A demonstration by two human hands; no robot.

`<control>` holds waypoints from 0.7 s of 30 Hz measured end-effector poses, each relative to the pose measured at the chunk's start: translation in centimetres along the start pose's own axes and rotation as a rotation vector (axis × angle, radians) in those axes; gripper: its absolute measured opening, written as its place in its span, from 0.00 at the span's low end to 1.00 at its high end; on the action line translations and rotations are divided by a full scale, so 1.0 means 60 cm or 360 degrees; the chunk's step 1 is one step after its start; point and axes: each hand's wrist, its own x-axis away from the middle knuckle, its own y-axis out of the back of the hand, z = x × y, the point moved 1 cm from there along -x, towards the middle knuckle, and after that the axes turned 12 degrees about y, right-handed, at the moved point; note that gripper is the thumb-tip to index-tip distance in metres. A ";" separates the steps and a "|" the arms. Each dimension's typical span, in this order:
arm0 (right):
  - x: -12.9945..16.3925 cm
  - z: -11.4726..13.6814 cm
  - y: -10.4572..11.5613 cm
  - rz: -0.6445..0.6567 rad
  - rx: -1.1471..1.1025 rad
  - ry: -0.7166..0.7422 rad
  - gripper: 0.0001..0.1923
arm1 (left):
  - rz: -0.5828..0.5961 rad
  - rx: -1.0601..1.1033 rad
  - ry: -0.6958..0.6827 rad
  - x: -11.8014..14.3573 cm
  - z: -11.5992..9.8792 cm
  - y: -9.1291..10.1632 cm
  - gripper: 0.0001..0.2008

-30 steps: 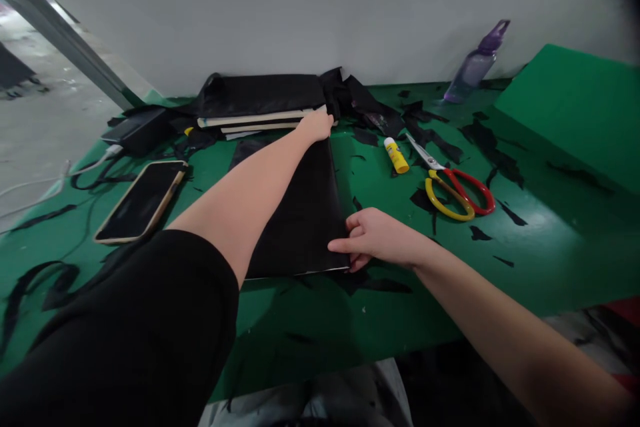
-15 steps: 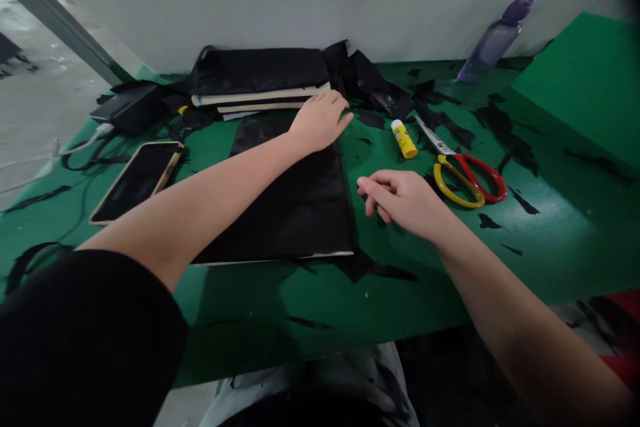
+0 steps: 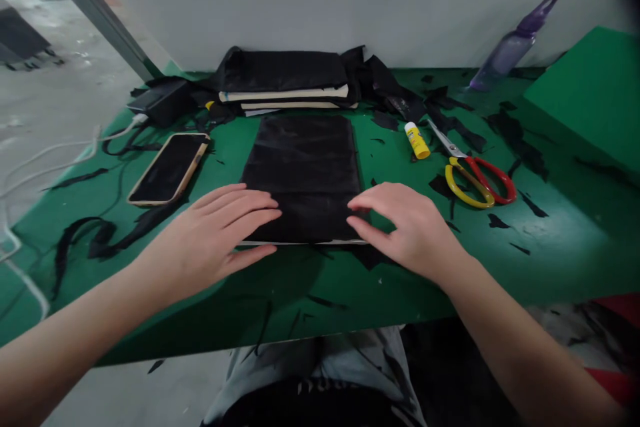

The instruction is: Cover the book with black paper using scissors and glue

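Where it lies flat on the green tabletop (image 3: 565,233), directly before the person, the thin rectangular book in a smooth black cover (image 3: 303,163) shows a faint line across its front and a pale strip along its near edge. The left hand (image 3: 213,230) reaches over the near left corner, fingers spread and thumb apart; the right hand (image 3: 405,223) is at the right edge, thumb and fingertips parted. Neither is clamped; how firmly the fingertips touch cannot be told. Uneven pressure from the two hands could skew the book or wrinkle its cover. A loose black scrap (image 3: 369,255) beside the near edge could be caught beneath if the book slid. To the right, the yellow glue stick with a white cap (image 3: 417,141) might roll if knocked; beyond it, the steel scissors with red and yellow handles (image 3: 470,173) could nick a carelessly sweeping hand. To the left, the curled black strip (image 3: 103,240) could snag on the forearm. Behind, the stack of black-covered, pale-edged books (image 3: 285,73) might shift if the book were pushed into it.
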 end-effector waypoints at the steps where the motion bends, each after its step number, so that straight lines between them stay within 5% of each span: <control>1: 0.000 0.009 -0.005 0.0049 0.0041 0.0055 0.07 | -0.0032 -0.0040 -0.0025 0.014 0.007 0.001 0.17; 7: -0.004 0.045 -0.032 0.0159 0.0093 0.0139 0.09 | -0.0188 -0.0261 -0.0036 0.055 0.025 0.002 0.15; 21: -0.038 0.064 -0.074 0.0341 0.0545 0.0444 0.10 | -0.0506 -0.0308 -0.0112 0.051 0.023 0.003 0.16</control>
